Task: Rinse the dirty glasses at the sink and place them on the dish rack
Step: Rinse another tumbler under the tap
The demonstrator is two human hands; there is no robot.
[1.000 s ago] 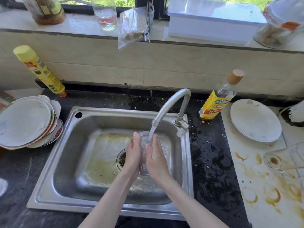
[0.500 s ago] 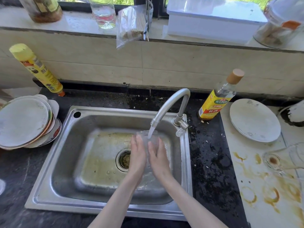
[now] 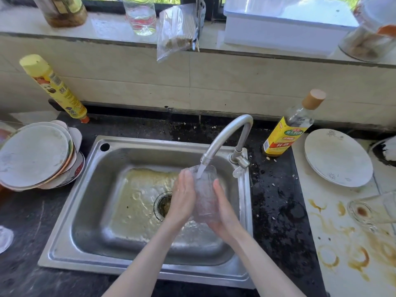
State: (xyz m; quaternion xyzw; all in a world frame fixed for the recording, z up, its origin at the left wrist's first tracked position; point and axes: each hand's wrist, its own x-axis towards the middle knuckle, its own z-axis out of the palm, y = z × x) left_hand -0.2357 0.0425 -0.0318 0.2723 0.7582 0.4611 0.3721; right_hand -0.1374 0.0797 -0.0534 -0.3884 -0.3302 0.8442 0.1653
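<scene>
A clear glass sits under the running faucet, over the steel sink. Water from the spout falls into its open top. My left hand presses its left side with straight fingers pointing up. My right hand presses the right side and lower part, fingers also fairly straight. Both thumbs are hidden. A second glass with a brown stain in its base lies on its side on the stained counter at right. No dish rack is in view.
Stacked plates sit left of the sink, and a white plate lies at right. A cooking-wine bottle stands behind the faucet base, a yellow bottle leans on the wall. Another clear object shows at the left edge.
The glass has risen a little between my palms, its mouth now under the stream. Rippling water now spreads over the basin floor around the drain.
</scene>
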